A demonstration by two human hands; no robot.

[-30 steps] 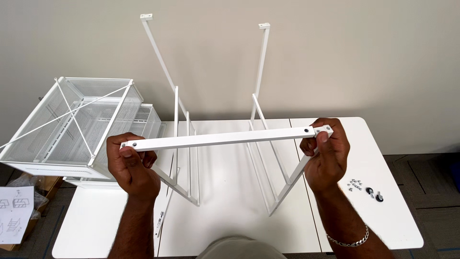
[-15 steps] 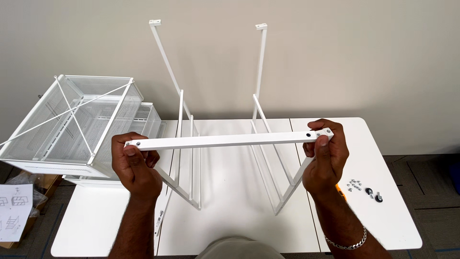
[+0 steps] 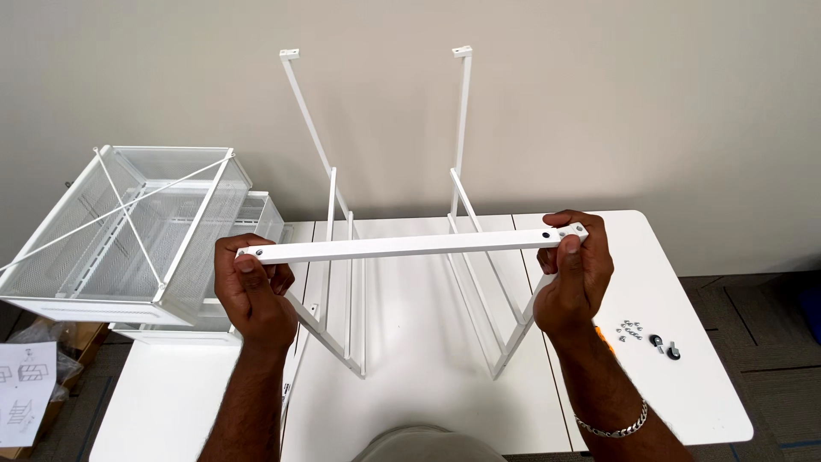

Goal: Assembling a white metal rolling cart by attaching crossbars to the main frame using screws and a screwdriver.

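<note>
Both hands [image 3: 253, 287] [image 3: 575, 272] grip the white crossbar [image 3: 410, 245] over frame rails [image 3: 351, 282].

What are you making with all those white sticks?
A person holds a long white metal bar level above a white table, the left hand at one end and the right hand at the other. Beneath it, two white frame pieces stand on the table. Wire mesh baskets sit to the left, small screws to the right.

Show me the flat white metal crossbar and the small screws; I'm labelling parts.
Flat white metal crossbar [image 3: 402, 246], head view, middle of its long face.
Small screws [image 3: 631, 330], head view, centre of the cluster on the table.
</note>
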